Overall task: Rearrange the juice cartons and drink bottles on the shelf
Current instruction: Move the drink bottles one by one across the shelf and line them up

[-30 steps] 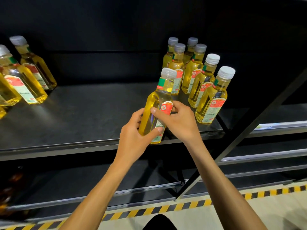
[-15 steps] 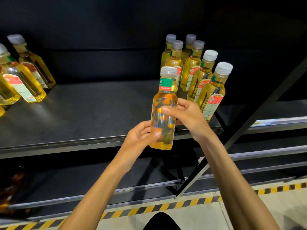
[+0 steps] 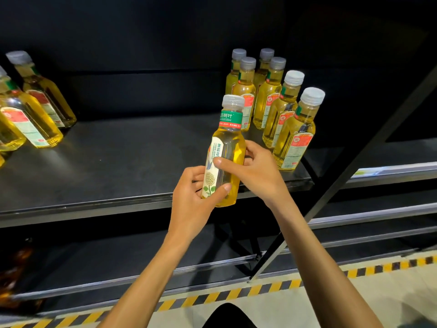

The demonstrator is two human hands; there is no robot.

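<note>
Turned about its long axis since half a second ago: held bottle [image 3: 230,147], then showing a clear yellow face, now showing a white label with a flower drawing and a small blue butterfly toward its left side. Otherwise placed much as before, upright with a slight lean, in front of the front lip of the shelf [image 3: 118,162].

Far left, standing on that black shelf: left cluster of bottles [image 3: 30,114], yellow liquid, pale caps, red-and-white labels, partly cut by the frame edge. Below, at the lower left corner: dark brownish bottles [image 3: 14,275] on a lower shelf [image 3: 118,259], too blurred to tell more.

Centre left: left hand [image 3: 191,200], gripping the lower part of the held bottle, thumb laid across the front near the base, fingers curled behind. Bottle itself: grey cap, green neck band with white characters, yellow liquid, base overlapping the shelf's metal front edge in this view. Just right of it: right hand [image 3: 257,171], gripping the bottle's middle, thumb tip pressed on the label's edge, fingers wrapped round the far side.

Behind and right of the hands: right group of six bottles [image 3: 272,100], upright on the shelf near its right end, packed close together, nearest one just beside the right hand's knuckles. Further right: slanted black brace [image 3: 343,174] crossing the shelving. Along the bottom: yellow-and-black striped tape [image 3: 236,294] at the floor's edge.
</note>
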